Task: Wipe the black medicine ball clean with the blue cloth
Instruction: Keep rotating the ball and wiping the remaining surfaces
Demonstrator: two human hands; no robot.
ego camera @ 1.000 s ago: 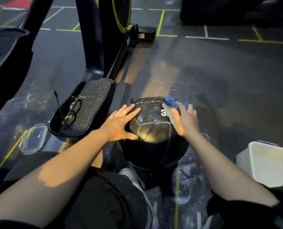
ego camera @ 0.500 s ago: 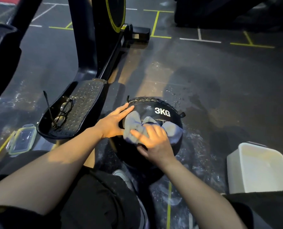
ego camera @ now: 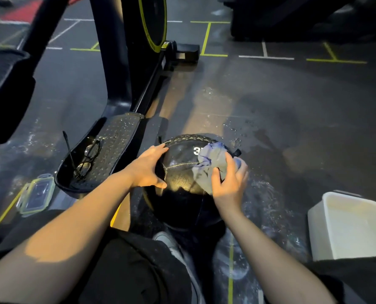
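1. Down on the wet gym floor, the black medicine ball (ego camera: pixel 182 185) is sitting right in front of the person's knees, at about 12 o'clock from them.
2. Left hand (ego camera: pixel 148 170) is lying flat at the ball's 9 o'clock, fingers straight, bracing it.
3. Right hand (ego camera: pixel 229 178) is pressing the bunched blue cloth (ego camera: pixel 211 165) on around 2 o'clock, fingers curling over it.
4. Looks like mid-wipe to me: the top is looking shiny, while the lower front and underside are probably waiting their turn.

There is one black ball (ego camera: pixel 182 194), one blue cloth (ego camera: pixel 211 165) and two hands, left (ego camera: pixel 148 170) and right (ego camera: pixel 229 183). Also one pair of glasses (ego camera: pixel 88 160), one white tub (ego camera: pixel 349 227) and one clear lid (ego camera: pixel 36 194).
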